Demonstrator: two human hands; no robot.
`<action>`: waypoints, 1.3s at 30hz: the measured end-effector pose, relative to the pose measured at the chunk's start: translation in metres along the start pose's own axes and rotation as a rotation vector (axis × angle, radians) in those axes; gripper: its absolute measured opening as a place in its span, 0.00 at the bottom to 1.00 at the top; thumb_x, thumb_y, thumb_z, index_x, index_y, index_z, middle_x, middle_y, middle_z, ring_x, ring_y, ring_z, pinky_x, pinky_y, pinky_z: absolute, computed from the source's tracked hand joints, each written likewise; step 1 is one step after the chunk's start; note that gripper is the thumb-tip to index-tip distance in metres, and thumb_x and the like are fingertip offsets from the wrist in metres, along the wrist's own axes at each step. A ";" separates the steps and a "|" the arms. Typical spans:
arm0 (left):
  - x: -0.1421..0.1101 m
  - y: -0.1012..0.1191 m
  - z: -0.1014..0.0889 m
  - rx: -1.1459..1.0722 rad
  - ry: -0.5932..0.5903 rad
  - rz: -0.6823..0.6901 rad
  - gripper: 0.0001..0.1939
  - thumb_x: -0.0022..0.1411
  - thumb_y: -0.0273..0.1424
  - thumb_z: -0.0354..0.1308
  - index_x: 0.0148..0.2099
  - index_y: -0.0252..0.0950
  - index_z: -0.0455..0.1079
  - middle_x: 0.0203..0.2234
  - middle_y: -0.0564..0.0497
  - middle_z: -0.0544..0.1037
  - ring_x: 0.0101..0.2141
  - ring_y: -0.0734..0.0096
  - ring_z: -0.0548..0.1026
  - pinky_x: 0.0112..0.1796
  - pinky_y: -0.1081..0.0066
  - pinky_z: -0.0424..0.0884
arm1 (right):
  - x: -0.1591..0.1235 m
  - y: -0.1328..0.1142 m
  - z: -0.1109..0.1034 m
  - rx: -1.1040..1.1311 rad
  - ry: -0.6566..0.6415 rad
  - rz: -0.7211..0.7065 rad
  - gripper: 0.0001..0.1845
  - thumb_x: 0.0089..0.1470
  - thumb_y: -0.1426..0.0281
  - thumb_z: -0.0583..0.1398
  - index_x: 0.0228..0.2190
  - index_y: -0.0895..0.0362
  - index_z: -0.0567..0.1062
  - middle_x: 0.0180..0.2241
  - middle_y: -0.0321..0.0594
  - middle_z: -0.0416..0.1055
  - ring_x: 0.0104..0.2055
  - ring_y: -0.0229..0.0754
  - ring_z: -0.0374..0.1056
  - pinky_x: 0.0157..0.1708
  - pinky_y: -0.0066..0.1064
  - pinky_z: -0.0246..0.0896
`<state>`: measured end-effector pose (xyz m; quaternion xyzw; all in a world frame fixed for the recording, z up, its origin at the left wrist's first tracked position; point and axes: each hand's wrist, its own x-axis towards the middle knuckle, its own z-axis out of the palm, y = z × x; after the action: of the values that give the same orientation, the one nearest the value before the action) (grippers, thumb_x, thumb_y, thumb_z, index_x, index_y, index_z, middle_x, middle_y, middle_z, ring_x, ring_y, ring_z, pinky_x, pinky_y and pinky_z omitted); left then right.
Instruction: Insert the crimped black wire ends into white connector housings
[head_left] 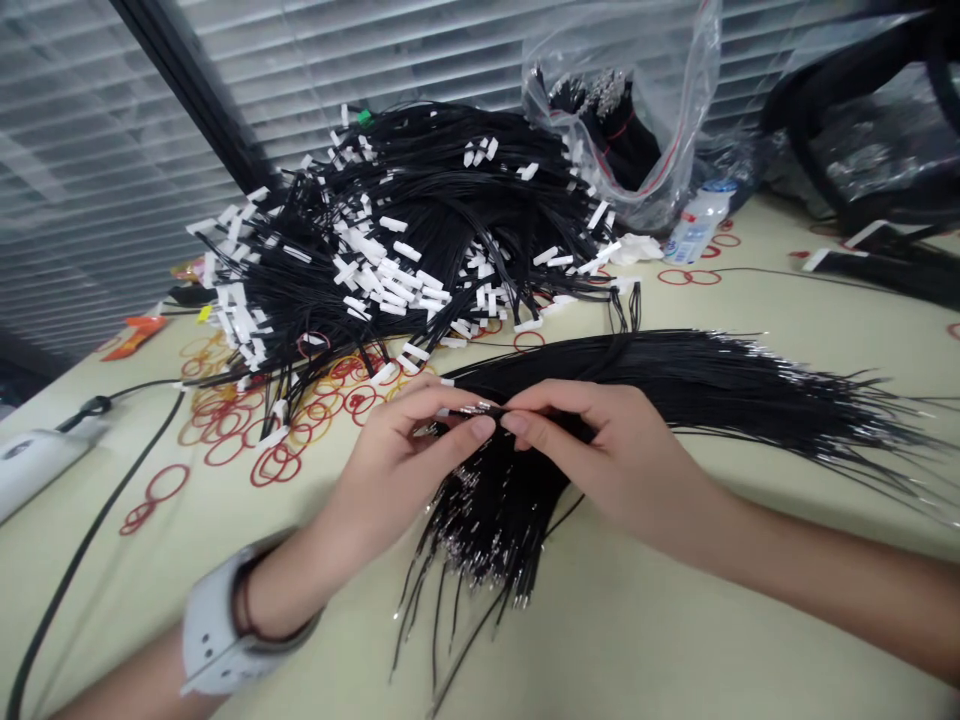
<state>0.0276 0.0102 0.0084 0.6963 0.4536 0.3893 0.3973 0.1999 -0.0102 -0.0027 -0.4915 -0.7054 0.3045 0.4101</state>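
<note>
My left hand [427, 440] and my right hand [577, 430] meet near the middle of the view, thumbs and fingertips pinched close together. Between them are thin black wires [480, 410] with small shiny metal ends, held roughly level. Under both hands lies a bundle of black wires [517, 510], its silvery tips fanned toward me. Just behind, a long bundle of black wires [660, 380] stretches to the right, with bare metal tips at its far end. How many wires my fingers hold cannot be made out.
A large heap of black cables with white connectors [390, 270] fills the back. Red and yellow rubber bands [232, 430] lie scattered at left. A clear plastic bag [675, 130] holding wires, a small bottle [701, 225] and a white power strip [45, 460] surround the work area.
</note>
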 end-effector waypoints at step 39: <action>-0.004 0.009 -0.008 -0.334 -0.242 -0.357 0.10 0.61 0.25 0.55 0.46 0.38 0.66 0.29 0.56 0.79 0.33 0.79 0.78 0.36 0.84 0.70 | -0.007 -0.007 -0.011 -0.325 -0.030 -0.026 0.10 0.51 0.72 0.57 0.20 0.53 0.74 0.14 0.24 0.65 0.18 0.29 0.57 0.31 0.30 0.50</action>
<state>0.0221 0.0059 0.0188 0.5717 0.4478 0.2964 0.6204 0.2080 -0.0191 0.0061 -0.5379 -0.7575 0.1882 0.3185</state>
